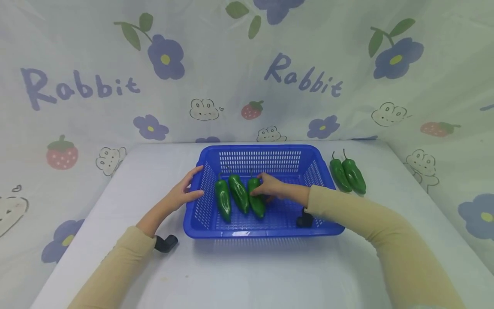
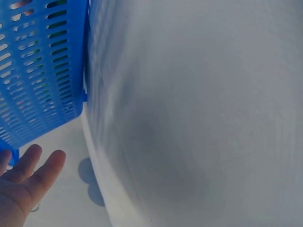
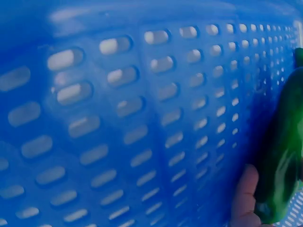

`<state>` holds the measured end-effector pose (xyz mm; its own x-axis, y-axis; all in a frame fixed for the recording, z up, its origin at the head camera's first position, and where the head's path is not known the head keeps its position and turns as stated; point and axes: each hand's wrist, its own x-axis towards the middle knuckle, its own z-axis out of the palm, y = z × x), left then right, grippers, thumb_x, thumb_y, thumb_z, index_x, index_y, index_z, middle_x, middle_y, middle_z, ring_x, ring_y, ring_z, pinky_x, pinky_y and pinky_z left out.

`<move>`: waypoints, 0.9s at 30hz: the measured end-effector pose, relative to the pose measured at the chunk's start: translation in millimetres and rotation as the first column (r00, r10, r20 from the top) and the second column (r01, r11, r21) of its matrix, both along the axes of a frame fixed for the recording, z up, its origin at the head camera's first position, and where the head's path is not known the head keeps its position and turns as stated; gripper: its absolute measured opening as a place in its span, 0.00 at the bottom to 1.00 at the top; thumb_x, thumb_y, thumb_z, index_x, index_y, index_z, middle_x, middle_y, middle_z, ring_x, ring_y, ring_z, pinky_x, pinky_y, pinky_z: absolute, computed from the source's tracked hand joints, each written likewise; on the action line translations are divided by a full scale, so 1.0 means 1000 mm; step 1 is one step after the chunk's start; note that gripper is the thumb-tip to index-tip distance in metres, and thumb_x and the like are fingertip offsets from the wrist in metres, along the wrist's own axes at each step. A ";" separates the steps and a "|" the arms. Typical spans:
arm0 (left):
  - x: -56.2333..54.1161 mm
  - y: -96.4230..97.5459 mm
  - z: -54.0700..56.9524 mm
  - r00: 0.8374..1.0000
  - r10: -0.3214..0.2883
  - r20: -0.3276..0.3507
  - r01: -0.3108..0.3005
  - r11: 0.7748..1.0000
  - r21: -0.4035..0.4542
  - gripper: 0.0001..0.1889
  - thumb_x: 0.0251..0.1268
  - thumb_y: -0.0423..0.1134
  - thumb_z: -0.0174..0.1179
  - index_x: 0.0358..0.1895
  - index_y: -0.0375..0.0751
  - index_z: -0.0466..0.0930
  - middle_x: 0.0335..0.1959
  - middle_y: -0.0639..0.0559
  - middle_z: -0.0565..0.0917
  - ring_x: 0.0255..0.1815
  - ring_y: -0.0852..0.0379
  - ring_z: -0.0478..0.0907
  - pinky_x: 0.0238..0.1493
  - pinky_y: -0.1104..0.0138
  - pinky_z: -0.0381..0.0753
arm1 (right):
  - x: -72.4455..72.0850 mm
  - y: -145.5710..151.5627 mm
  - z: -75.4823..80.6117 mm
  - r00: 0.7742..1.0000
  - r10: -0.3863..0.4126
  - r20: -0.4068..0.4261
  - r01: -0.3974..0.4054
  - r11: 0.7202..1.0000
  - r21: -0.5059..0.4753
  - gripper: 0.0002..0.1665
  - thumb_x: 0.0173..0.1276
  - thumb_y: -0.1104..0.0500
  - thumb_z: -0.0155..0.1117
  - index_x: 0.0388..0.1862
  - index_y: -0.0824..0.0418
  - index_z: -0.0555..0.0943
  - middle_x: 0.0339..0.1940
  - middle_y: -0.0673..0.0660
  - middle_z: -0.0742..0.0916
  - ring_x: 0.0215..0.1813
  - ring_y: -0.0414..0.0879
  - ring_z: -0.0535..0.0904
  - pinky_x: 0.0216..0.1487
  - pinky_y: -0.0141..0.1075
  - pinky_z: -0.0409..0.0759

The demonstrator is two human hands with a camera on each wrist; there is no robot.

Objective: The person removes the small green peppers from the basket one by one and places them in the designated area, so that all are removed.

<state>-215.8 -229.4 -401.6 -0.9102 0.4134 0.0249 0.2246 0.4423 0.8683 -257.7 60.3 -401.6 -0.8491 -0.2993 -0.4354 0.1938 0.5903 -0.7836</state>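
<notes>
A blue plastic basket (image 1: 239, 234) with slotted walls stands on the white table. Inside it, toward the left, lie a green chili pepper (image 1: 223, 201), a second one (image 1: 239, 194) beside it and a third (image 1: 256, 205) nearest the middle. My right hand (image 1: 271, 187) reaches into the basket and grips the third pepper between thumb and fingers; the right wrist view shows fingers against this pepper (image 3: 283, 156). At the basket's left rim my left hand (image 1: 183, 191) rests with fingers spread. Those fingers (image 2: 45, 172) show straight beside the basket wall (image 2: 42, 71) in the left wrist view.
Two more green peppers lie side by side on the table right of the basket, the left one (image 1: 340, 175) touching or nearly touching the right one (image 1: 354, 176). A patterned cloth (image 1: 239, 64) hangs behind the table. Black wrist cameras sit at both cuffs.
</notes>
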 end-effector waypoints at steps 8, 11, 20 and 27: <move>0.000 -0.001 0.001 1.000 -0.013 0.004 0.013 1.000 0.018 0.40 0.61 0.43 0.53 0.72 0.45 0.40 0.72 0.33 0.44 0.67 0.28 0.50 0.56 0.38 0.62 | -0.001 -0.001 -0.001 1.000 -0.001 -0.005 0.001 1.000 -0.021 0.40 0.52 0.65 0.68 0.62 0.66 0.60 0.52 0.67 0.74 0.49 0.58 0.77 0.32 0.38 0.83; 0.000 -0.001 0.001 1.000 -0.008 0.004 0.008 1.000 0.024 0.40 0.60 0.42 0.53 0.72 0.45 0.41 0.72 0.33 0.44 0.68 0.28 0.50 0.57 0.38 0.61 | -0.003 0.000 -0.002 1.000 0.001 0.011 0.000 0.999 -0.044 0.41 0.52 0.65 0.68 0.62 0.67 0.59 0.52 0.68 0.73 0.49 0.59 0.77 0.33 0.38 0.83; -0.001 -0.001 -0.002 1.000 -0.012 -0.011 0.012 1.000 0.022 0.40 0.61 0.44 0.53 0.72 0.44 0.41 0.72 0.33 0.44 0.68 0.29 0.49 0.57 0.38 0.61 | -0.009 0.004 0.006 0.999 0.008 0.047 -0.004 0.997 -0.082 0.40 0.54 0.64 0.67 0.64 0.65 0.59 0.53 0.68 0.74 0.46 0.58 0.79 0.34 0.39 0.83; -0.002 -0.002 -0.003 1.000 -0.009 -0.005 0.009 1.000 0.028 0.39 0.61 0.43 0.52 0.72 0.45 0.41 0.72 0.34 0.43 0.69 0.29 0.47 0.58 0.38 0.59 | -0.010 0.009 0.027 0.996 0.031 0.080 -0.018 0.987 -0.158 0.42 0.56 0.64 0.65 0.66 0.63 0.56 0.56 0.67 0.71 0.50 0.59 0.77 0.40 0.44 0.83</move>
<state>-217.8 -231.0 -404.9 -0.9063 0.4206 0.0413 0.2331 0.4158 0.8791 -267.5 69.1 -374.4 -0.8041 -0.3894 -0.4492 0.2482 0.4667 -0.8489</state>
